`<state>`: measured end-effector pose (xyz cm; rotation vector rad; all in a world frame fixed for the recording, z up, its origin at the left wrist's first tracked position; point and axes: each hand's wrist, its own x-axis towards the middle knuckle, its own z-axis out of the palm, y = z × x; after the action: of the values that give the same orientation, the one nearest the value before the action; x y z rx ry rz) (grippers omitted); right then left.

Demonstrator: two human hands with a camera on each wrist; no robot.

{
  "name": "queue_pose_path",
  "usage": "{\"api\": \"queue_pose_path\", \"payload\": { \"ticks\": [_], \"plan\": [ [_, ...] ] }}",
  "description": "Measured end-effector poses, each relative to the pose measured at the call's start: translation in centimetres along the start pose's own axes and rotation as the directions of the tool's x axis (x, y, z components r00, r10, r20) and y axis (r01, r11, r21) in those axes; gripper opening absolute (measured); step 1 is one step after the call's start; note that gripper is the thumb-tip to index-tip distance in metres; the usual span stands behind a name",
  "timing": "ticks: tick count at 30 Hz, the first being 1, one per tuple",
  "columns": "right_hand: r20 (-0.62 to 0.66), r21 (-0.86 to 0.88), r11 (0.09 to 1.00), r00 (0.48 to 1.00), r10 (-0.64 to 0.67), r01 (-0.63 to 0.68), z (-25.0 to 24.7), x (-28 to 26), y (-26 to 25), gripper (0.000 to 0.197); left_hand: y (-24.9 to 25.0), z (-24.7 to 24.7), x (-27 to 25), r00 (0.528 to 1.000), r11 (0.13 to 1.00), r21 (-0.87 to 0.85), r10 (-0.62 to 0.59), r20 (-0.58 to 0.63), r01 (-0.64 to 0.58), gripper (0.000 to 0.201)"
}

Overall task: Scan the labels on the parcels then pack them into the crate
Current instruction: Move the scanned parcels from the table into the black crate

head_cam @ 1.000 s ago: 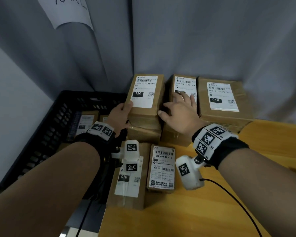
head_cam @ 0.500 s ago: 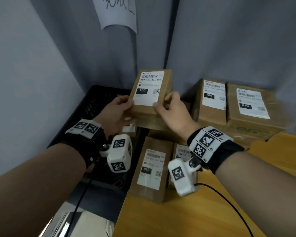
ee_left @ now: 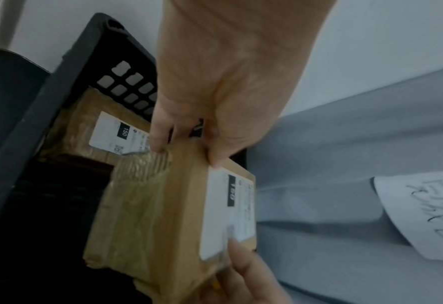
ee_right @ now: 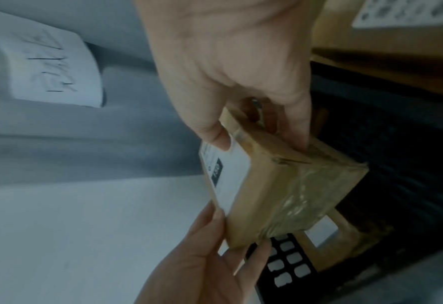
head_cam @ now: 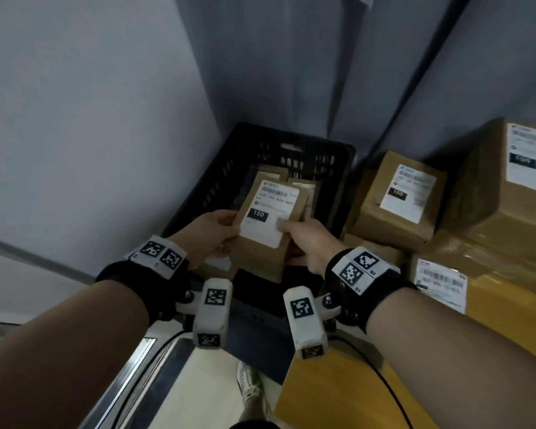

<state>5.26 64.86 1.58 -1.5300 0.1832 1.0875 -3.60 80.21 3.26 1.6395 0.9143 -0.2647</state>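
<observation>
Two hands held one brown parcel (head_cam: 262, 239) above the black crate (head_cam: 217, 187).

Its white label (head_cam: 268, 216), marked 150, faced up. At the parcel's nine o'clock edge the left hand (head_cam: 209, 235) pinched it, thumb on top and fingers underneath; at three o'clock the right hand (head_cam: 310, 243) pinched likewise, thumb on the label's corner. More labelled parcels lay inside the crate below, and other boxes (head_cam: 396, 199) were stacked at three o'clock on the yellow table (head_cam: 338, 391).

Grey curtain (head_cam: 291, 72) hanging behind, handwritten paper sheet (ee_left: 423, 216) hanging on it, yellow wooden table (head_cam: 338, 397) standing at right, pale shoe (head_cam: 248, 385) showing on the floor below
</observation>
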Motion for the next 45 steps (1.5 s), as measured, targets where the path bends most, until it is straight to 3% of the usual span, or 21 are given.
{"api": "queue_pose_path", "payload": {
  "ticks": [5,8,13,18,23,27,32,35,41,45],
  "plan": [
    [-0.057,0.107,0.979,0.982,0.179,-0.172,1.5,4.7,2.3,0.02,-1.9,1.3,4.7,0.999,0.984,0.171,-0.053,-0.01,0.054,0.037],
    [-0.101,0.113,0.973,0.972,0.212,-0.201,1.1,8.1,3.5,0.023,-3.3,1.8,7.8,0.997,0.982,0.185,-0.054,0.047,0.045,0.034],
    [-0.145,0.043,0.93,0.918,0.368,-0.366,1.8,13.6,5.9,0.023,-6.1,0.9,12.1,0.984,0.953,0.282,-0.148,0.099,0.115,0.027],
    [-0.278,-0.156,0.934,0.922,0.271,-0.322,2.6,18.0,8.0,0.044,-7.7,-1.1,16.6,0.988,0.942,0.319,-0.136,0.075,0.105,0.027],
    [-0.343,-0.201,0.935,0.915,0.213,-0.293,1.7,20.6,9.3,0.039,-8.9,-3.3,19.6,0.963,0.896,0.386,-0.263,0.065,0.219,0.019],
    [-0.474,-0.186,0.949,0.87,0.138,-0.252,1.9,21.9,9.8,0.035,-9.7,-3.8,21.0,0.961,0.815,0.547,-0.27,0.062,0.193,0.043],
    [-0.39,-0.097,0.964,0.901,0.191,-0.246,2.6,21.3,8.6,0.057,-8.7,-3.5,20.3,0.974,0.813,0.563,-0.219,0.061,0.148,0.043],
    [-0.473,-0.15,0.977,0.879,0.065,-0.153,3.3,20.2,6.7,0.061,-7.5,-3.2,18.8,0.991,0.816,0.574,-0.121,0.054,0.068,0.042],
    [-0.314,-0.329,0.929,0.907,-0.28,0.172,1.2,13.9,0.0,0.047,-1.8,-2.0,14.1,0.995,0.894,0.436,0.094,0.039,-0.102,0.036],
    [-0.279,-0.349,0.868,0.845,-0.457,0.354,-2.5,7.6,-3.9,0.026,3.9,1.2,9.7,0.959,0.9,0.339,0.283,0.022,-0.273,0.026]
  ]
}}
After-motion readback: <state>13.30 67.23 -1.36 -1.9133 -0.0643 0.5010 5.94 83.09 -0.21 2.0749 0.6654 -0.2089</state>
